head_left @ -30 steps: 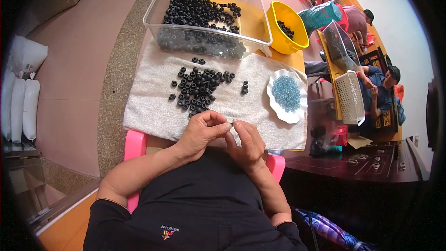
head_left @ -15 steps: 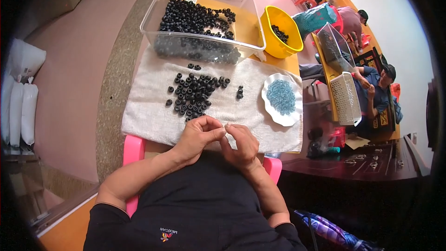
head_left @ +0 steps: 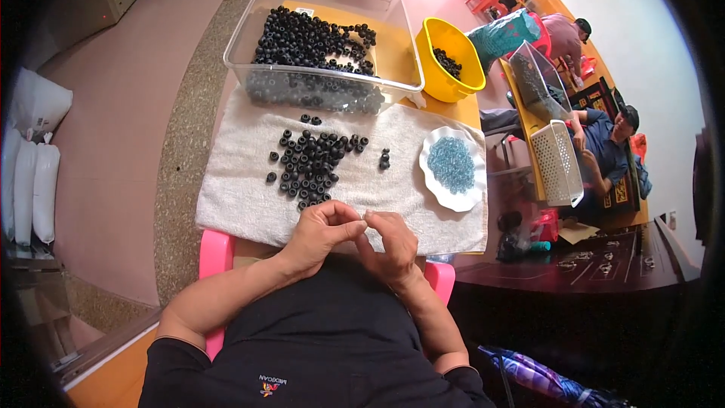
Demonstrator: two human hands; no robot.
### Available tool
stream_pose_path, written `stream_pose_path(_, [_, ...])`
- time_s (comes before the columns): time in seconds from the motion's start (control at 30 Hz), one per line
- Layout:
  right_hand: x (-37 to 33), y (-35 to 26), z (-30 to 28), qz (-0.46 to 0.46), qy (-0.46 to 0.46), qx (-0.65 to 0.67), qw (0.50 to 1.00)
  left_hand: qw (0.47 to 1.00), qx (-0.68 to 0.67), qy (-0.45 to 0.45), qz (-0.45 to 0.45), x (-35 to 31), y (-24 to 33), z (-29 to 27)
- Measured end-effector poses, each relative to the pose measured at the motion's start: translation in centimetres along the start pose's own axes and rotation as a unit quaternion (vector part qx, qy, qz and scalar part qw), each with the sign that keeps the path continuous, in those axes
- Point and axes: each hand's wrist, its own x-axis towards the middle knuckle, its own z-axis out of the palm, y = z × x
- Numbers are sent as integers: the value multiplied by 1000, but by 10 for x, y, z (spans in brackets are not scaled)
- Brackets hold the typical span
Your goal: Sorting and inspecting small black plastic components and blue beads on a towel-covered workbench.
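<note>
My left hand (head_left: 321, 236) and my right hand (head_left: 390, 244) meet fingertip to fingertip over the near edge of a white towel (head_left: 242, 200). Thumb and forefinger are pinched on each side; whatever they hold is too small to make out. Just beyond my left hand lies a loose pile of small black caps or beads (head_left: 311, 162), round with holes. Farther right sits a short group of dark pieces (head_left: 385, 159). On the towel's right side, a white scalloped plate (head_left: 429, 179) carries clear bluish bits (head_left: 451, 165).
Behind the towel stands a clear plastic bin (head_left: 325, 79) with many black pieces, beside a yellow tub (head_left: 457, 89) holding more. Two people work at a table on the right, near a white perforated basket (head_left: 557, 162). White sacks (head_left: 34, 189) stand on the left floor.
The view has shifted slightly, so the bin and towel sit a little lower. My hands stay pinched together in nearly the same pose.
</note>
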Motion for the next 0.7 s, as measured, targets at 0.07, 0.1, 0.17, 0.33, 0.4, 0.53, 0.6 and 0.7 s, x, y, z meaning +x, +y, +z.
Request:
stream_pose_path(0.07, [-1, 2, 0, -7, -9, 15, 1000, 1000, 8, 1, -2, 0, 0, 0])
stream_pose_path(0.1, [0, 2, -1, -8, -8, 14, 1000, 1000, 11, -6, -4, 0, 0, -1])
stream_pose_path(0.17, [1, 2, -3, 39, -24, 44, 998, 1000, 14, -14, -4, 0, 1, 0])
stream_pose_path(0.33, [11, 19, -21, 182, -88, 139, 970, 1000, -20, -11, -21, 2, -3, -4])
stream_pose_path(0.4, [17, 40, -32, 288, -113, 188, 932, 999, -13, -5, -34, 2, -2, -3])
stream_pose_path(0.53, [36, 104, -58, 311, -162, 97, 931, 998, 6, 1, -64, 1, -1, -4])
stream_pose_path(0.6, [57, 139, -76, 300, -153, 30, 941, 998, 5, -2, -60, 1, -2, -4])
stream_pose_path(0.7, [122, 164, -88, 282, -51, -33, 957, 998, 4, -3, -61, 0, -3, -5])
